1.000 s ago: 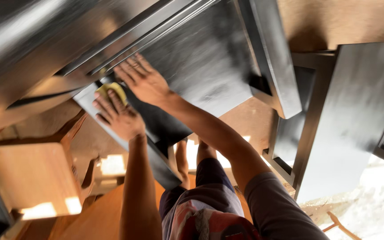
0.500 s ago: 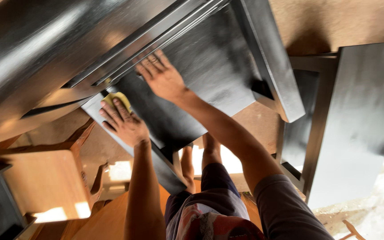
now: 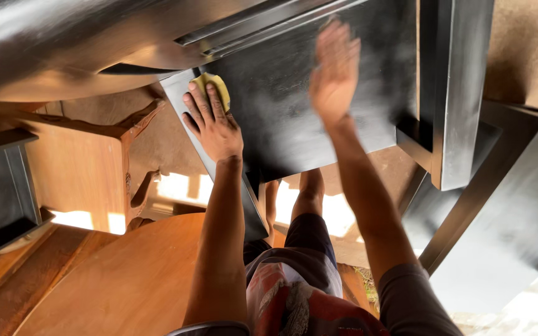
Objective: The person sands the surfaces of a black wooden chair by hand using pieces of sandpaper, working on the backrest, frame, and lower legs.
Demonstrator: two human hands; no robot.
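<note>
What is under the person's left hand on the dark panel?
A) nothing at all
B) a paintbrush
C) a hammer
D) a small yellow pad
D: the left hand presses a small yellow pad flat against the black panel, while the right hand lies bare on it.

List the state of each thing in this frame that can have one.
Left hand: fingers spread, pressing the yellow sanding pad.
Yellow sanding pad: flat against the panel edge, partly covered by fingers.
Right hand: open, palm flat on the panel, holding nothing.
Black painted wooden panel: tilted, matte, dusty sheen.
Round brown wooden tabletop: bare, unpainted.
</note>
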